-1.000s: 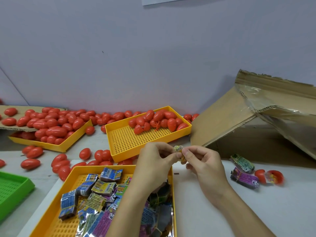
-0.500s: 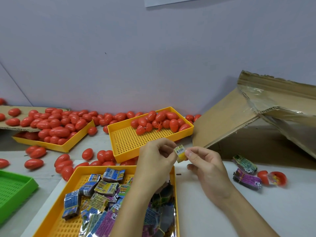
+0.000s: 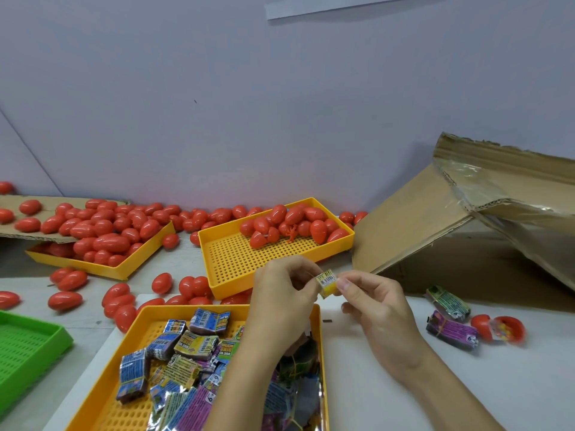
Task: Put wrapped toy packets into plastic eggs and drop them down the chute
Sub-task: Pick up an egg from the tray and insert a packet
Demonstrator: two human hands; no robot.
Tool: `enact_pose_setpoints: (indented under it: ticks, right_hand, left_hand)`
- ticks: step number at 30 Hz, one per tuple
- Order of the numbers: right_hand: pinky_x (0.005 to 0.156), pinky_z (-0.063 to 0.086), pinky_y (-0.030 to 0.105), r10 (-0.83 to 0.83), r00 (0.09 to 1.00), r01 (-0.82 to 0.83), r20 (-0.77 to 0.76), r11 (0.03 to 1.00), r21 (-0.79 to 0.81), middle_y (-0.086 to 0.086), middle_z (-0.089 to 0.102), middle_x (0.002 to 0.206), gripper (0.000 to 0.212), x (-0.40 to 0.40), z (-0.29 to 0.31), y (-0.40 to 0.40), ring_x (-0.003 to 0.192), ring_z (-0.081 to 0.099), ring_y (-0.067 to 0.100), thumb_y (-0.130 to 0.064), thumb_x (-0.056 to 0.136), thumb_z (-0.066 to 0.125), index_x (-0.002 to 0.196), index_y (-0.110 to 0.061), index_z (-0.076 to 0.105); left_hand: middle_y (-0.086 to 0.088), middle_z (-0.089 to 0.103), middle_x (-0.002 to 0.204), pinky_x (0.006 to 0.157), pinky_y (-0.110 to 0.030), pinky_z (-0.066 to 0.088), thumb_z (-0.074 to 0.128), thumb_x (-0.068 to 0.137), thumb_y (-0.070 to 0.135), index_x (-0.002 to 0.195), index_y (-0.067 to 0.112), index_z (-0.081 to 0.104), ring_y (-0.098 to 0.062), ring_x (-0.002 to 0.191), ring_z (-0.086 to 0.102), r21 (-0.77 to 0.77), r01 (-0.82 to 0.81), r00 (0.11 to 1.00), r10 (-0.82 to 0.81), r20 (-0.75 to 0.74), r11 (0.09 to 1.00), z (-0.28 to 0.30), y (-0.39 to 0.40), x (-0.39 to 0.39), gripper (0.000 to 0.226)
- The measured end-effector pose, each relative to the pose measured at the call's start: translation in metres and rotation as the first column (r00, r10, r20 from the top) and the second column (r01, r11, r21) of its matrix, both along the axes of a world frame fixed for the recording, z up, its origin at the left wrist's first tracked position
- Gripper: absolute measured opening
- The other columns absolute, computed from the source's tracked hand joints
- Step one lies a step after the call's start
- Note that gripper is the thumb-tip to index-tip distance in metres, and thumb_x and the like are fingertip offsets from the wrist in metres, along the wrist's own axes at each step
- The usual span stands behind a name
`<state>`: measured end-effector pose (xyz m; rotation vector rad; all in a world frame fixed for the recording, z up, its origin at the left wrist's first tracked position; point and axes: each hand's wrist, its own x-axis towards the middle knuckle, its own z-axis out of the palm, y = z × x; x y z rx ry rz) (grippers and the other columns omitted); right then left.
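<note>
Presently I find the small yellow packet (image 3: 326,282) raised above the table between both hands, just over the far right corner of the near yellow tray (image 3: 316,318) that holds the loose wrapped packets (image 3: 189,353). The left hand (image 3: 280,293) pinches its left edge, the right hand (image 3: 373,303) its right edge with thumb and forefinger — a two-sided hold, I judge, to square or fold it small enough for an egg. The packet is compact and blocky, yellow with a printed label on its upper face. An opened red egg (image 3: 505,329) lies well to the right, near the cardboard chute (image 3: 435,213) — presumably the receiving shell.
</note>
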<state>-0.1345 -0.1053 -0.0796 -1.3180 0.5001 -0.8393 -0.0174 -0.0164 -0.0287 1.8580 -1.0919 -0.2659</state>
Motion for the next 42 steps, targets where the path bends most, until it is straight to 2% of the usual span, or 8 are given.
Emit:
enact_pose_setpoints:
  ticks: [10,17,20,26,30,33,37,42]
  right_hand:
    - [0.067,0.048,0.028,-0.002,1.000,0.002,-0.005,0.999,-0.050,0.003,0.073,0.082,0.024,0.001,0.002,0.001,0.074,0.060,0.007,-0.043,0.079,0.075,0.091,-0.023,0.080]
    - [0.065,0.051,0.028,-0.130,0.991,0.130,0.007,0.991,-0.012,0.007,0.072,0.077,0.019,0.000,0.002,0.001,0.072,0.063,0.011,-0.030,0.079,0.069,0.083,-0.014,0.079]
    - [0.058,0.050,0.016,-0.255,0.967,0.254,-0.019,0.965,-0.066,-0.004,0.071,0.068,0.012,0.001,0.004,0.001,0.064,0.062,0.001,-0.014,0.089,0.068,0.080,-0.016,0.076]
    - [0.058,0.048,0.014,-0.325,0.944,0.317,-0.059,0.942,-0.113,-0.008,0.069,0.064,0.015,0.002,0.007,0.003,0.062,0.060,-0.001,-0.012,0.091,0.066,0.079,-0.015,0.075]
    - [0.055,0.048,0.015,-0.331,0.941,0.323,-0.074,0.941,-0.101,-0.006,0.068,0.064,0.017,0.002,0.007,0.002,0.060,0.057,-0.001,-0.014,0.092,0.066,0.078,-0.017,0.075]
    - [0.054,0.047,0.014,-0.316,0.945,0.308,-0.089,0.947,-0.092,-0.006,0.068,0.063,0.017,0.001,0.007,0.001,0.059,0.057,0.001,-0.015,0.092,0.066,0.077,-0.018,0.075]
    - [0.057,0.049,0.015,-0.311,0.943,0.301,-0.119,0.949,-0.095,-0.006,0.069,0.067,0.016,0.002,0.006,0.000,0.063,0.059,0.001,-0.017,0.091,0.067,0.078,-0.019,0.076]
    - [0.059,0.048,0.015,-0.297,0.948,0.286,-0.114,0.953,-0.104,-0.006,0.069,0.067,0.017,0.002,0.007,0.000,0.064,0.059,0.001,-0.017,0.091,0.067,0.077,-0.018,0.076]
  left_hand:
    - [0.005,0.074,0.073,0.053,-0.012,0.050,0.071,0.090,0.016,0.089,0.021,0.074,-0.004,0.065,0.069,-0.028,0.090,0.969,-0.094,-0.228,0.996,0.002,0.002,0.003,0.006]
    - [0.004,0.075,0.080,0.069,-0.020,0.057,0.074,0.089,0.021,0.103,0.027,0.065,-0.007,0.075,0.071,-0.006,0.128,0.965,-0.126,-0.231,0.992,0.002,0.004,0.006,0.017]
    - [0.004,0.073,0.083,0.069,-0.027,0.059,0.069,0.092,0.024,0.102,0.032,0.065,-0.008,0.079,0.069,0.010,0.069,0.985,-0.066,-0.157,0.998,0.005,0.008,0.012,0.013]
    - [0.010,0.067,0.087,0.060,-0.004,0.044,0.070,0.092,0.018,0.098,0.024,0.070,0.000,0.073,0.060,-0.081,-0.139,0.985,0.146,0.087,0.987,0.017,-0.016,0.029,0.009]
    - [0.000,0.059,0.112,0.081,-0.027,0.050,0.059,0.094,0.001,0.118,0.020,0.066,-0.018,0.092,0.056,0.054,0.008,0.912,-0.030,0.408,0.998,0.027,-0.058,0.039,0.031]
    - [-0.006,0.054,0.131,0.088,-0.045,0.052,0.053,0.091,-0.007,0.129,0.021,0.060,-0.029,0.114,0.054,0.263,0.050,0.848,-0.180,0.499,0.964,0.030,-0.082,0.047,0.048]
    - [-0.008,0.048,0.131,0.085,-0.042,0.052,0.057,0.085,-0.010,0.131,0.019,0.061,-0.033,0.111,0.054,0.411,0.077,0.812,-0.297,0.503,0.908,0.029,-0.099,0.053,0.054]
    - [-0.008,0.047,0.127,0.077,-0.039,0.052,0.061,0.084,-0.013,0.126,0.014,0.062,-0.030,0.103,0.056,0.399,0.038,0.762,-0.285,0.582,0.916,0.024,-0.103,0.058,0.050]
